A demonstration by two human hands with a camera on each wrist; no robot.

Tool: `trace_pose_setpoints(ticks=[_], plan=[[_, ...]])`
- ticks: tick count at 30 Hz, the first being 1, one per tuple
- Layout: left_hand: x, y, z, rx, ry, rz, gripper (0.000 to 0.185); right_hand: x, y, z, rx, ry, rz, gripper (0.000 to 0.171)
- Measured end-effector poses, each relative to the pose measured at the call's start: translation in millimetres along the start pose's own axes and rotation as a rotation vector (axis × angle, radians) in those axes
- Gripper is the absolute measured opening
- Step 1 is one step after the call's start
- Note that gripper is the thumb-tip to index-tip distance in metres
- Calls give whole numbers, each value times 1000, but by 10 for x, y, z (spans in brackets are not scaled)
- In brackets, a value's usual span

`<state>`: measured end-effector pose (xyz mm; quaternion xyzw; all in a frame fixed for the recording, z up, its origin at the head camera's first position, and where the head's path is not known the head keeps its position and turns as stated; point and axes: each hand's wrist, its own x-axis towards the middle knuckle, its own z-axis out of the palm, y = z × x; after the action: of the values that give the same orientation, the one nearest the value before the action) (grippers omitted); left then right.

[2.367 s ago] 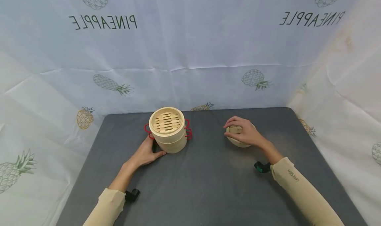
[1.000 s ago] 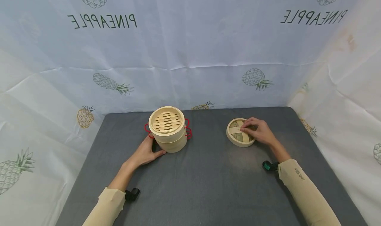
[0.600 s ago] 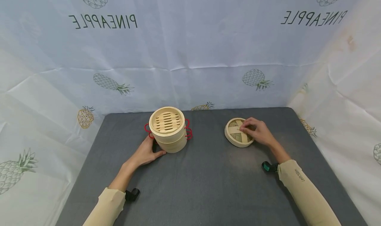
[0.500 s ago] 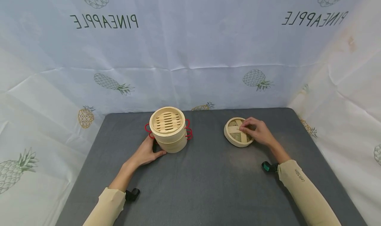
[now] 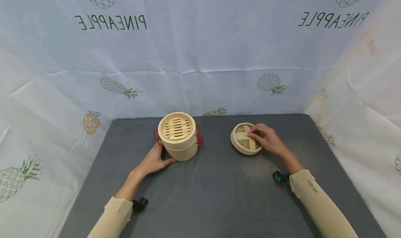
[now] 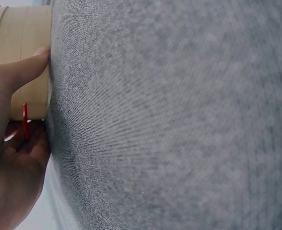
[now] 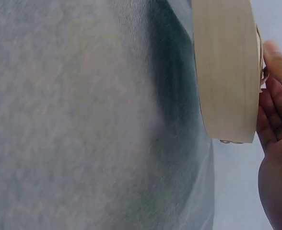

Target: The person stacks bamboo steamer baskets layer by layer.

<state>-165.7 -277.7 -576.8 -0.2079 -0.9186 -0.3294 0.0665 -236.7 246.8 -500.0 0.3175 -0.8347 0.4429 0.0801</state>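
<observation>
Left hand (image 5: pixel 153 161) rests on the dark grey worktop (image 5: pixel 213 196), palm against the near-left side of the bamboo steamer (image 5: pixel 177 135). Fingers are fairly straight and relaxed, thumb tip touching the steamer wall, nothing clasped; the left wrist view shows the same, thumb (image 6: pixel 21 72) laid on the bamboo side and a red handle loop (image 6: pixel 25 120) by the palm. The steamer is a stacked pair of tiers, upright, left of centre on the worktop, top open, slatted floor showing, red wire handles on both sides.

Right hand (image 5: pixel 266 140) is on the steamer lid (image 5: pixel 243 140), right of centre on the worktop, well apart from the steamer. Fingers curl over the crossed bamboo strap on top of the lid and pinch it. In the right wrist view the lid (image 7: pixel 227 72) appears edge-on with a dark shadow under it, fingers (image 7: pixel 275 96) at its top face; it looks tilted or slightly raised, but whether it fully clears the worktop cannot be told.

Both arms wear beige sleeves, with a small black device at the left wrist (image 5: pixel 139 204) and a teal one at the right wrist (image 5: pixel 278 177). A white cloth backdrop (image 5: pixel 200 57) with pineapple prints and mirrored PINEAPPLE lettering surrounds the worktop.
</observation>
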Motion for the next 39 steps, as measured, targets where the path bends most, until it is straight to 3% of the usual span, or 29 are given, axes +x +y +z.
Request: trace_pose_setpoints(ticks=[6,14,20,25,39], plan=[[5,-43,16,13,-6,-10,99,56,-43,44,8,14,-9,26],[4,234,-99,-49,26,-1,96,217,-212,119,57,10,-38,26],[4,136,-44,-22,24,18,98,329,-368,193,64,0,-66,23],[-1,191,-68,-50,44,48,95,405,-460,240,72,-15,-71,23],[-25,96,-36,-21,31,30,95,558,-695,315,67,-20,-108,20]])
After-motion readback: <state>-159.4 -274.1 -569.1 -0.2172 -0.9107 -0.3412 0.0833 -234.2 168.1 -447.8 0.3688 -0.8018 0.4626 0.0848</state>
